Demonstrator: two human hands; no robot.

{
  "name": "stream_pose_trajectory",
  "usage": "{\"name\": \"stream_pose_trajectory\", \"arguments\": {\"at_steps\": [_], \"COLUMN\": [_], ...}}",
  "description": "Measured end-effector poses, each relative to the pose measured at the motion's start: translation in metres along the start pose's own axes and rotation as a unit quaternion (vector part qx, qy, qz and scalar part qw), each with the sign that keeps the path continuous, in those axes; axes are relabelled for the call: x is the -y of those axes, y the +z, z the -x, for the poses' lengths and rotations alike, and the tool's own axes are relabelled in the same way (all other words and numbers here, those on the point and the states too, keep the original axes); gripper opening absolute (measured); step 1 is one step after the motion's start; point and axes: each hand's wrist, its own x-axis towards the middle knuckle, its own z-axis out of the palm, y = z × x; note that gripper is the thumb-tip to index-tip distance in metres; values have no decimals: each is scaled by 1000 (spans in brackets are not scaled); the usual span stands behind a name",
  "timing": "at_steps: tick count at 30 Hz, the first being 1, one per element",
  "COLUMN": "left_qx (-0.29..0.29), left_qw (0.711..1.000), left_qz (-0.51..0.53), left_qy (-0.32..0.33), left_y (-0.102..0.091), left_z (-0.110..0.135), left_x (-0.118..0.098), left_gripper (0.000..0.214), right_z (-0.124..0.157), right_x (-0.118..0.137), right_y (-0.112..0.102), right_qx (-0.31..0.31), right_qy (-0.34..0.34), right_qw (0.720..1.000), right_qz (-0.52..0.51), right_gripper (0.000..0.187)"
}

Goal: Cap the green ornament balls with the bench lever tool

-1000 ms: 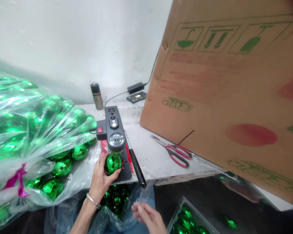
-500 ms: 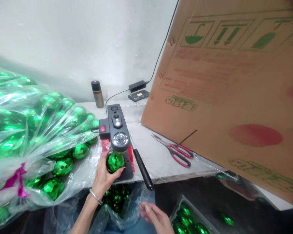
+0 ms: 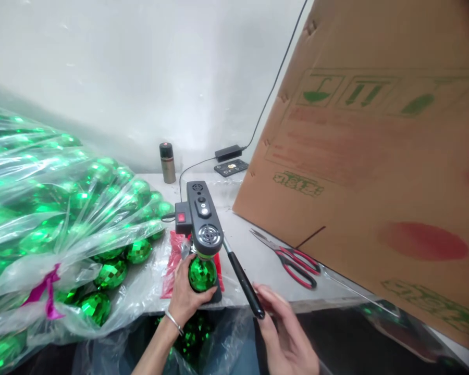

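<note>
My left hand [image 3: 185, 297] grips a shiny green faceted ball [image 3: 201, 274] and holds it under the head of a small black desktop machine [image 3: 203, 221] with a red switch. A black-handled lever [image 3: 245, 285] sticks out from the machine toward me. My right hand [image 3: 285, 330] is raised beside the lever's end with fingers apart, holding nothing; I cannot tell whether it touches the handle.
A big clear plastic bag of several green balls [image 3: 54, 208], tied with purple ribbon, fills the left. Red-handled scissors [image 3: 293, 258] lie on the white table [image 3: 254, 255]. A large tilted cardboard box [image 3: 375, 172] stands right. A small can [image 3: 167, 162] and a power adapter [image 3: 229, 153] sit at the back.
My right hand has risen from low near my lap up to the lever's handle end. My left hand keeps the green ball under the machine. The view has shifted.
</note>
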Motion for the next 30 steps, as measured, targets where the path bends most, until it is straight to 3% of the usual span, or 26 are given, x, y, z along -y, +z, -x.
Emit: {"name": "stream_pose_trajectory", "arguments": {"at_steps": [4, 7, 13, 17, 21, 25, 30], "left_qx": [9, 12, 2, 15, 20, 17, 5], "left_qw": [999, 998, 998, 998, 998, 998, 997], "left_qz": [-16, -34, -52, -59, -60, -59, -64], "left_qy": [30, 50, 44, 29, 17, 24, 46], "left_y": [1, 2, 4, 5, 7, 9, 11], "left_z": [-4, -7, -11, -12, -13, -12, -11], "left_x": [-6, -8, 1, 3, 2, 1, 1], "left_gripper": [79, 74, 79, 80, 83, 82, 79], "right_z": [-37, -45, -43, -60, -82, -89, -72], "right_x": [17, 21, 22, 30, 39, 44, 45], "right_y": [3, 7, 3, 10, 26, 42, 62], "right_qx": [9, 5, 57, 70, 63, 72, 33], "right_qy": [-110, -117, -135, -196, -244, -230, -138], "right_qw": [994, 993, 988, 974, 966, 971, 989], "right_qz": [6, 15, 46, 88, 57, 1, -46], "right_gripper": [39, 41, 51, 49, 33, 17, 38]}}
